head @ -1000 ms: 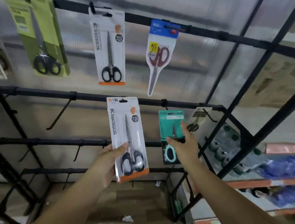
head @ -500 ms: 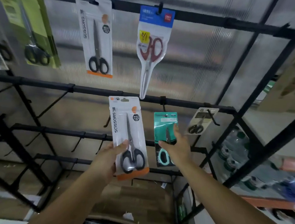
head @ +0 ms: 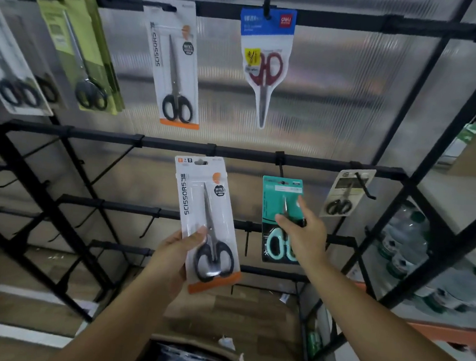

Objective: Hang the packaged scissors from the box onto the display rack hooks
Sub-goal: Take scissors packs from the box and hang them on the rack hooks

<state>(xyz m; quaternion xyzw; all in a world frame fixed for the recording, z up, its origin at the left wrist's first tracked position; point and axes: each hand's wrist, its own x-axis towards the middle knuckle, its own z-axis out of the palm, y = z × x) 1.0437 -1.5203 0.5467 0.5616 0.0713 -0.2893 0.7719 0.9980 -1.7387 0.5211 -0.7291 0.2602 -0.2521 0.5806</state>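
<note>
A: Gripping the white carded black-handled scissors pack [head: 204, 220] in the left hand [head: 178, 254], just under the black rail?

B: Yes; the right hand [head: 302, 233], fingers relaxed, is now touching the hung teal pack [head: 280, 219] rather than pinching it. That one's hung.

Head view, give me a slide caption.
Left hand holds white scissors pack; right hand touches teal pack on rack.
</note>
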